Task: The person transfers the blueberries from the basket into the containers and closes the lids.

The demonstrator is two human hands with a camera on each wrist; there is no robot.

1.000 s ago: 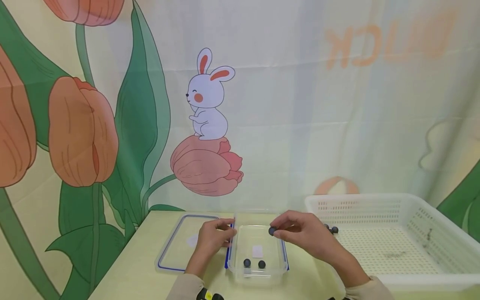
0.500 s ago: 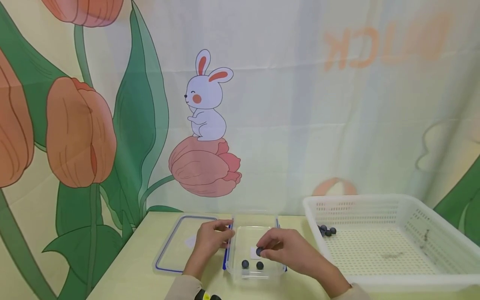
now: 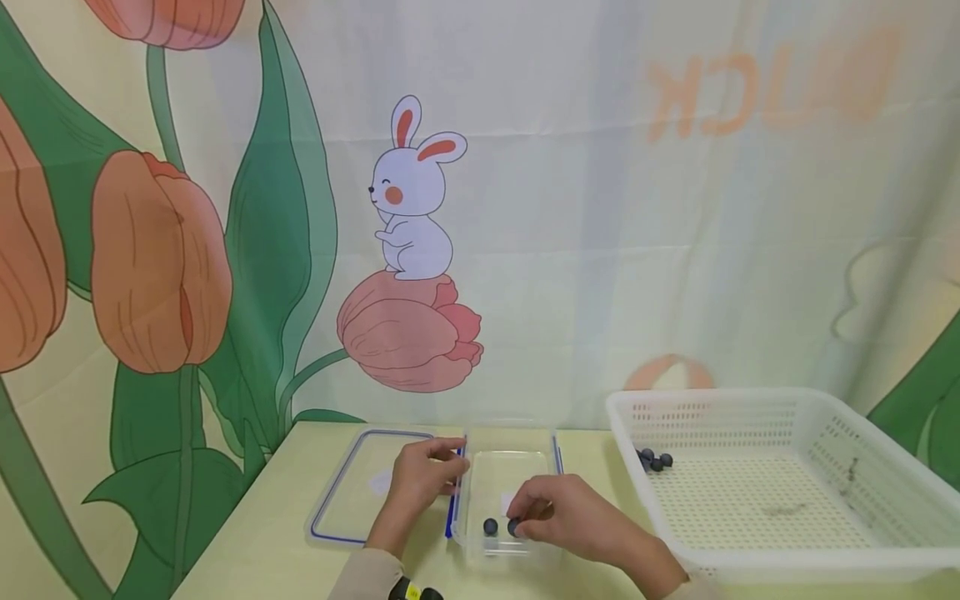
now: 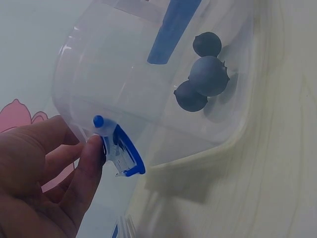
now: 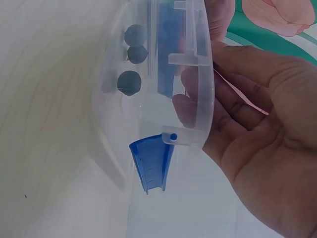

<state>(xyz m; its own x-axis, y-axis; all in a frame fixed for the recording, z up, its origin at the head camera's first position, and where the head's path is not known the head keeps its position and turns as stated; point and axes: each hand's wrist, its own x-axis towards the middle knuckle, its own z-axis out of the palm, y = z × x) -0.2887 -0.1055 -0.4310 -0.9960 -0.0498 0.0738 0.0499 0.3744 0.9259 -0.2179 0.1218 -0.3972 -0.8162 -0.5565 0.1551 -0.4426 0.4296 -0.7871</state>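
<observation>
A clear food container (image 3: 513, 460) with blue side clasps stands on the table. My left hand (image 3: 423, 477) holds its left side, with fingers at the rim beside a blue clasp (image 4: 126, 151) in the left wrist view. Reaching over the right wall, my right hand (image 3: 573, 518) has its fingertips low over the container's near end. One blueberry (image 3: 491, 527) shows left of them, another right at the fingertips. Three blueberries (image 5: 129, 83) lie together on the container floor in the right wrist view, apart from the bent, loose fingers (image 5: 184, 110), which hold none.
To the left lies the container's clear lid (image 3: 324, 500) with a blue seal, partly behind my left hand. At the right stands a white perforated basket (image 3: 795, 560) with several blueberries (image 3: 657, 463) in its far left corner. A printed curtain (image 3: 570, 250) hangs behind the table.
My right hand has carried a blueberry from above the container's right rim down to its near end and let it go. My left hand has kept its place.
</observation>
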